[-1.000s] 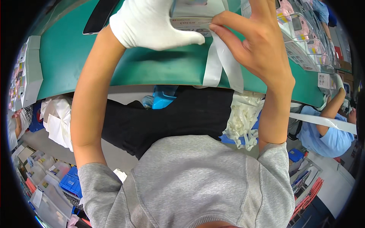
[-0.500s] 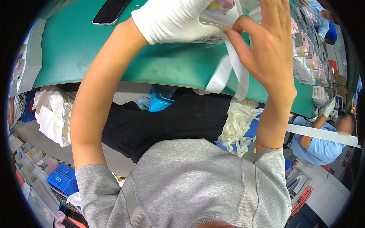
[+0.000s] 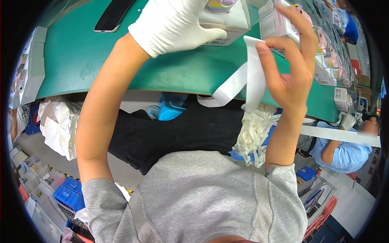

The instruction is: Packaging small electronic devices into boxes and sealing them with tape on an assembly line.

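My left hand (image 3: 172, 28), in a white glove, grips a small white box (image 3: 236, 23) at the top of the view. The thumb lies along the box's front face, while the other fingers are partly out of sight. Something pink and purple shows at the box's upper part. My bare right hand (image 3: 289, 69) is closed in a pinch on the end of a long white strip (image 3: 254, 69), to the right of the box and apart from it. The strip hangs down in a loop over the front edge of the green table (image 3: 81, 60).
More boxes with clear covers and pink items (image 3: 324, 48) line the table's right side. A black phone (image 3: 113, 16) lies at the upper left, near a grey-white carton (image 3: 33, 65). A heap of white strips (image 3: 253, 139) hangs beside my lap. A co-worker in blue (image 3: 340, 154) sits at right.
My right hand has moved down and away from the box, drawing the strip's end clear of it. My left hand and the box have shifted slightly left.
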A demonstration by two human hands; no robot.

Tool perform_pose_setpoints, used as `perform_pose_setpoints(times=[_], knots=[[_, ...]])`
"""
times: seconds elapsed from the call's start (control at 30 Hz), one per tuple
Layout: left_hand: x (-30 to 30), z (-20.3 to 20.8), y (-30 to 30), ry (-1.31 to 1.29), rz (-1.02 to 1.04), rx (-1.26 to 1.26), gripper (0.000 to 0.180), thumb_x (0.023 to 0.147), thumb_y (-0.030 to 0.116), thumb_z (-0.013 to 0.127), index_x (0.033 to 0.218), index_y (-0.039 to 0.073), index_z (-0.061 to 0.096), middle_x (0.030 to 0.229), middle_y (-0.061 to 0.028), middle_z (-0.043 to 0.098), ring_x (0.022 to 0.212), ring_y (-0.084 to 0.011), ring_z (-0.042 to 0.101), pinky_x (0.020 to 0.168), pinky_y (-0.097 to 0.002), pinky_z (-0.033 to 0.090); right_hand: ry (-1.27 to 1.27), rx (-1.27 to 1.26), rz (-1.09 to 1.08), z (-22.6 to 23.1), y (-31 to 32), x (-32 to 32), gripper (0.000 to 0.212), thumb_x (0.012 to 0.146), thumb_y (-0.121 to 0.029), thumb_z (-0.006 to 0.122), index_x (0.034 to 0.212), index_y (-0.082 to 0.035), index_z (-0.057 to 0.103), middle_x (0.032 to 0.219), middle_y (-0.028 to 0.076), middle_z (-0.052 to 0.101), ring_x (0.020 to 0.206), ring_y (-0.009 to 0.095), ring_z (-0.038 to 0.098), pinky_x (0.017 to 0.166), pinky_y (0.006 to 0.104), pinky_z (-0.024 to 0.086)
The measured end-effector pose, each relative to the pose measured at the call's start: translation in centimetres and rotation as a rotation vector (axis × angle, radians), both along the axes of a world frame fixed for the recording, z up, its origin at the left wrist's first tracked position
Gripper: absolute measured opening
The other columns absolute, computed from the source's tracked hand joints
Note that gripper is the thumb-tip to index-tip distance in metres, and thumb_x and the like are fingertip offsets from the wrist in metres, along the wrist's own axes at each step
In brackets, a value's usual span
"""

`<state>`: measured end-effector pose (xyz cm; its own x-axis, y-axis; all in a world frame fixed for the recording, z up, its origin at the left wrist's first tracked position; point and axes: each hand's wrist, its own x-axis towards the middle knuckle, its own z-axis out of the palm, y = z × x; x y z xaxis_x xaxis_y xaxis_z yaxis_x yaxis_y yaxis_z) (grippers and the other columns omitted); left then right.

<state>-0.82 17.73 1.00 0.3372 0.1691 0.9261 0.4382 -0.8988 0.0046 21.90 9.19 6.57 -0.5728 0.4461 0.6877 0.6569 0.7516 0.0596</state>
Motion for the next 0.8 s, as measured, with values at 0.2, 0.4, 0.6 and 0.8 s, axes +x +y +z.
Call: perform_pose_setpoints(times=[0.2, 0.4, 0.6, 0.8], knots=[[0.0, 0.8, -1.0, 0.018, 0.029, 0.128, 0.084, 0.064, 0.017, 0.084, 0.142, 0.01, 0.055, 0.151, -0.0261, 0.042, 0.142, -0.0503, 0.035, 0.116, -0.0552, 0.033, 0.346, -0.147, 0.036, -4.2, 0.2, 1.1, 0.011, 0.078, -0.003, 0.075, 0.083, -0.004, 0.066, 0.101, 0.009, 0.069, 0.091, 0.027, 0.063, 0.079, 0.0356, 0.046], [-0.9, 2.8, -6.4, 0.293, 0.314, 0.038, 0.049, 0.062, 0.005, 0.077, 0.109, 0.018, 0.076, 0.142, -0.0203, 0.053, 0.137, -0.0449, 0.045, 0.114, -0.0541, 0.036, 0.406, -0.429, -0.101, -7.1, 1.4, 3.3, 0.009, 0.083, 0.002, 0.073, 0.086, 0.001, 0.065, 0.088, 0.009, 0.069, 0.08, 0.019, 0.064, 0.081, 0.0292, 0.049], [1.1, 3.4, -6.7, 0.475, 0.433, 0.096, 0.022, 0.067, 0.016, 0.077, 0.088, 0.019, 0.073, 0.133, -0.0052, 0.064, 0.134, -0.0368, 0.05, 0.12, -0.0537, 0.022, 0.49, -0.293, 0.031, -8.1, 1.4, 2.3, 0.008, 0.084, 0.001, 0.073, 0.087, 0.001, 0.066, 0.095, 0.014, 0.07, 0.092, 0.021, 0.062, 0.081, 0.0322, 0.049], [1.6, 3.4, -8.1, 0.691, 0.655, 0.297, 0.016, 0.067, 0.013, 0.075, 0.081, 0.016, 0.07, 0.133, -0.0037, 0.064, 0.134, -0.036, 0.05, 0.117, -0.0533, 0.025, 0.561, -0.3, 0.048, -4.3, 1.3, 1.0, 0.011, 0.078, -0.005, 0.074, 0.082, -0.003, 0.064, 0.14, 0.029, 0.052, 0.128, 0.037, 0.051, 0.1, 0.0412, 0.041]])
